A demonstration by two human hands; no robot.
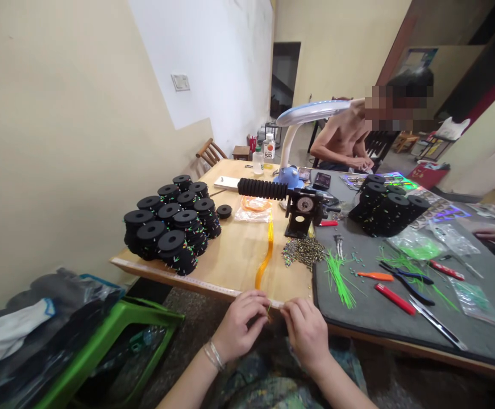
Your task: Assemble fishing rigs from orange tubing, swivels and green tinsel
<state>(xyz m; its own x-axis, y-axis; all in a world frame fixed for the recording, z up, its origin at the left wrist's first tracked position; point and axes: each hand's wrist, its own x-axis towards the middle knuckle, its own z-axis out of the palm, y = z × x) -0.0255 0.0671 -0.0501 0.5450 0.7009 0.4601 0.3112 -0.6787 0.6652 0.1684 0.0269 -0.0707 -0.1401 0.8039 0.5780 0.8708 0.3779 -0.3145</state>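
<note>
My left hand (241,325) and my right hand (307,332) meet at the near edge of the wooden table (234,258), fingers pinched together around a tiny greenish piece I cannot make out. A bracelet circles my left wrist. Just beyond my fingers lies an orange strip (265,258). A heap of small metal beads (303,250) and a bundle of green strands (338,277) lie a little farther off to the right. A black winding device (300,211) with a ribbed black handle stands behind them.
Stacks of black foam spools (170,227) fill the table's left; more (386,211) stand on the grey mat (383,307). Red and orange tools (394,298) and scissors (437,324) lie on the mat. A lamp (302,113), bottles, a seated person (349,142), and a green stool (106,341) are around.
</note>
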